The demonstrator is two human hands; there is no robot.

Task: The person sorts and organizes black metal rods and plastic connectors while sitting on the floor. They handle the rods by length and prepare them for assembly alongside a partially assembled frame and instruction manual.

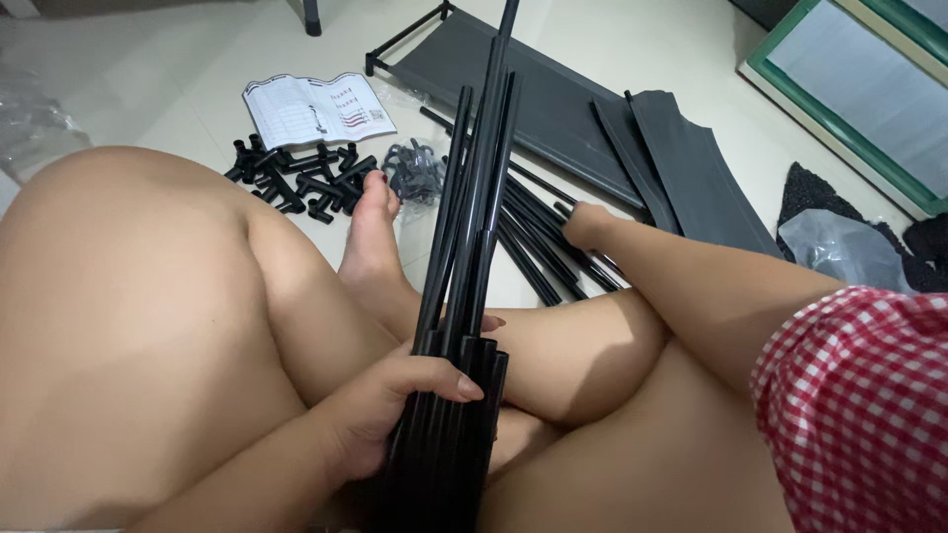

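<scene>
Left hand [380, 410] grip wrapped round bundle of black rods [464, 296], upright over lap for gathering. Right hand [590, 225] beyond bundle, on loose rods [538, 242] on floor; grip unclear.

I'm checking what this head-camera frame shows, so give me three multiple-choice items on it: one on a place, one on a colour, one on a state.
1. Where does the instruction booklet lie?
A. On the floor beyond the black plastic connectors
B. On the person's lap
C. On the grey fabric panel

2. What colour are the rods in the bundle?
A. White
B. Black
C. Green

3. What is the left hand doing?
A. Lying open on the floor
B. Holding the booklet
C. Closed around the bundle of rods

Answers: 1 A, it lies open on the pale tiles behind the connector heap. 2 B, every rod is black. 3 C, its fingers wrap the bundle, while the right hand reaches the loose rods on the floor.
</scene>
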